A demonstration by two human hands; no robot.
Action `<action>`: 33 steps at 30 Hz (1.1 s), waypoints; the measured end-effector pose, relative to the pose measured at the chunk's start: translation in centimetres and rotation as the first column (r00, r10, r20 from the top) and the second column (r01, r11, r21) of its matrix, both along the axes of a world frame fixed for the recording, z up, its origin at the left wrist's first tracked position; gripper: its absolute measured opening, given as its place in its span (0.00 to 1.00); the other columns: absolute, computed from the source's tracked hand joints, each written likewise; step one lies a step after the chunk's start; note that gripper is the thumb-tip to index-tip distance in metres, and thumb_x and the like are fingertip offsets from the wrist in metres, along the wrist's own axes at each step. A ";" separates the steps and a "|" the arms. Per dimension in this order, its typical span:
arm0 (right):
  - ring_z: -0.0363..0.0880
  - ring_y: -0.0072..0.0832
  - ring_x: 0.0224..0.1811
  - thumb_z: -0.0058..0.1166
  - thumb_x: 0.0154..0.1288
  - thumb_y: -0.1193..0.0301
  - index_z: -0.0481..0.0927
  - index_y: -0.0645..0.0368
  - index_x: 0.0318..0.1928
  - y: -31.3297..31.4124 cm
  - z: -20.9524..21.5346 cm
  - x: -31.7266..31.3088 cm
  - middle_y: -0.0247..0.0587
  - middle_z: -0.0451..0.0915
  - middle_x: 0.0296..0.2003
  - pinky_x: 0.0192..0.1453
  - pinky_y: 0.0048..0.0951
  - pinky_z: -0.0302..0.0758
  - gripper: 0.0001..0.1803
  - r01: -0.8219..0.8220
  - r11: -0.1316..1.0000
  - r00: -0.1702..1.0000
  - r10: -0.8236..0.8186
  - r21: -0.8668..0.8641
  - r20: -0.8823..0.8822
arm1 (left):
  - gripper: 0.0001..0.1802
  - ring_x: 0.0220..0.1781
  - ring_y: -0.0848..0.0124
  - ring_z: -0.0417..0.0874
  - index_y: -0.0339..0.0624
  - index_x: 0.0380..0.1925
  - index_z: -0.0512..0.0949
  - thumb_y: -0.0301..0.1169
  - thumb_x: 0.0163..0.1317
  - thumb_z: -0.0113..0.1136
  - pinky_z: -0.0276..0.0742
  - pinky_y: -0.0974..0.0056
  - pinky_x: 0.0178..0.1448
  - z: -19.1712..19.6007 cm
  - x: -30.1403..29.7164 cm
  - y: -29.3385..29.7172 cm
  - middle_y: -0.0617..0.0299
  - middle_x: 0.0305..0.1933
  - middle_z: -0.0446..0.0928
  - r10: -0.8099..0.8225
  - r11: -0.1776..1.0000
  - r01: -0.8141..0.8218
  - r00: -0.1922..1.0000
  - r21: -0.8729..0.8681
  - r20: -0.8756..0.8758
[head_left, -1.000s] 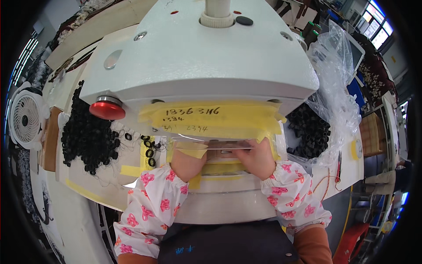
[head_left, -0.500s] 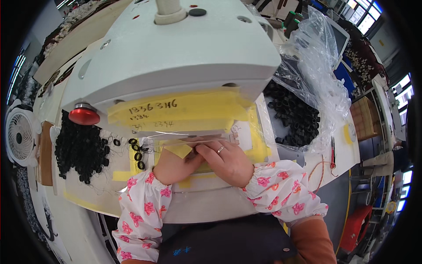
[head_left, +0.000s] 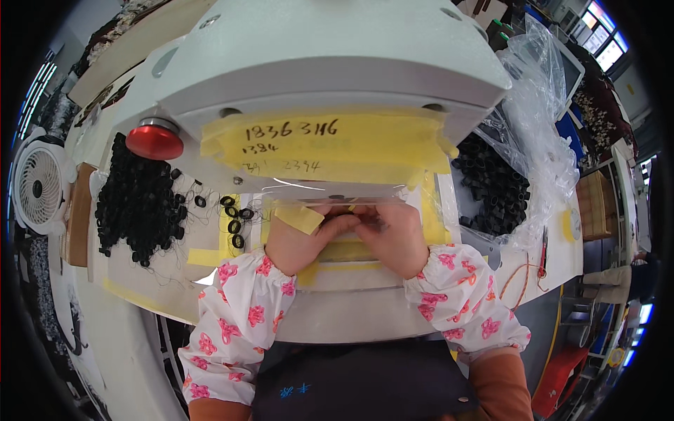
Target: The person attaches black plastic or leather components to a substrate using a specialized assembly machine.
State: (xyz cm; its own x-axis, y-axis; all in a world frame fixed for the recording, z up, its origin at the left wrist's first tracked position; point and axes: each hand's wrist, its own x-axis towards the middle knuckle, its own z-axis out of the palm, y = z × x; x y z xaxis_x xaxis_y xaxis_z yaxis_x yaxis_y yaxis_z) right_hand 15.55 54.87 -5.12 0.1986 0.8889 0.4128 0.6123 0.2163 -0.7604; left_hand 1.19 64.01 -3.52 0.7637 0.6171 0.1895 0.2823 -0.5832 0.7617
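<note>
Black rings [head_left: 137, 203] are lying near the tabletop's [head_left: 566, 254] left edge, perhaps done; black tube pieces [head_left: 491, 196] near its right edge are seemingly remaining. Left hand [head_left: 298, 242] and right hand [head_left: 394, 235] are meeting between, narrowly closed; whether they are holding anything cannot be told.

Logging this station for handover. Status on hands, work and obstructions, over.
Left hand and right hand together below the white machine head. Anything held: too obscured to tell. Yellow tape flap covers part of left hand; black rings lie farther left.
</note>
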 end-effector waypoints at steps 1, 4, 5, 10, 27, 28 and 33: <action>0.80 0.35 0.26 0.55 0.48 0.85 0.73 0.64 0.35 0.3 0.0 0.1 0.45 0.77 0.27 0.29 0.29 0.76 0.11 0.041 0.998 0.987 -0.049 -0.057 -0.152 | 0.11 0.28 0.70 0.77 0.39 0.35 0.78 0.29 0.52 0.64 0.72 0.66 0.34 -0.3 -0.1 0.0 0.60 0.28 0.78 0.028 0.992 -0.033 0.999 0.126 0.038; 0.82 0.34 0.28 0.54 0.47 0.85 0.73 0.67 0.32 0.9 0.2 0.1 0.47 0.78 0.27 0.30 0.28 0.77 0.09 0.041 0.983 0.962 -0.087 -0.179 -0.258 | 0.12 0.31 0.68 0.78 0.39 0.36 0.78 0.30 0.51 0.65 0.73 0.66 0.37 -1.2 -0.2 0.2 0.60 0.31 0.79 0.060 0.984 -0.073 0.995 0.160 0.085; 0.81 0.34 0.28 0.54 0.47 0.85 0.73 0.67 0.33 1.0 0.2 0.1 0.48 0.78 0.26 0.30 0.28 0.77 0.09 0.025 0.977 0.941 -0.094 -0.211 -0.325 | 0.12 0.31 0.68 0.78 0.39 0.36 0.78 0.30 0.51 0.65 0.73 0.66 0.37 -1.1 -0.1 0.1 0.60 0.31 0.79 0.063 0.985 -0.075 0.995 0.156 0.082; 0.79 0.38 0.25 0.54 0.48 0.85 0.73 0.68 0.33 1.6 0.3 0.2 0.48 0.75 0.25 0.28 0.32 0.75 0.09 0.086 0.979 0.985 -0.112 -0.183 -0.134 | 0.09 0.30 0.59 0.79 0.45 0.32 0.81 0.30 0.49 0.59 0.73 0.59 0.34 -1.8 0.5 -0.1 0.59 0.30 0.80 0.213 0.975 -0.219 0.962 0.021 0.169; 0.72 0.37 0.45 0.54 0.48 0.77 0.76 0.70 0.42 -0.6 0.2 0.1 0.48 0.73 0.43 0.42 0.35 0.69 0.17 -0.053 0.997 0.833 0.016 0.052 0.553 | 0.08 0.37 0.60 0.79 0.45 0.32 0.80 0.33 0.53 0.57 0.73 0.58 0.40 -3.6 0.3 1.2 0.60 0.34 0.79 0.213 0.920 -0.168 0.973 0.353 -0.091; 0.72 0.38 0.45 0.53 0.48 0.77 0.76 0.70 0.43 -0.7 0.1 0.0 0.48 0.74 0.43 0.43 0.37 0.70 0.18 -0.034 0.999 0.820 0.012 0.029 0.572 | 0.10 0.38 0.59 0.79 0.43 0.36 0.78 0.34 0.57 0.56 0.73 0.59 0.40 -3.9 0.2 1.4 0.58 0.36 0.79 0.176 0.895 -0.115 0.979 0.432 -0.102; 0.71 0.39 0.46 0.50 0.48 0.76 0.76 0.70 0.43 -1.3 -0.3 -0.3 0.49 0.74 0.43 0.48 0.44 0.71 0.19 0.014 1.000 0.770 -0.005 -0.009 0.638 | 0.09 0.38 0.58 0.79 0.40 0.35 0.78 0.31 0.55 0.58 0.74 0.59 0.40 -4.8 0.3 1.4 0.57 0.36 0.79 0.130 0.929 -0.149 0.989 0.339 0.076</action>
State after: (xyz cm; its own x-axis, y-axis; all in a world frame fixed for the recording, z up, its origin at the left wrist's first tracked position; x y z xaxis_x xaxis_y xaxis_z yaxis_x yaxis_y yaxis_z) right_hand 15.25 53.61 -5.40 -0.0976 0.8945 0.4363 0.9595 0.2010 -0.1974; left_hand 1.47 65.40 -8.37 0.6581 0.6075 0.4448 0.3455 -0.7686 0.5384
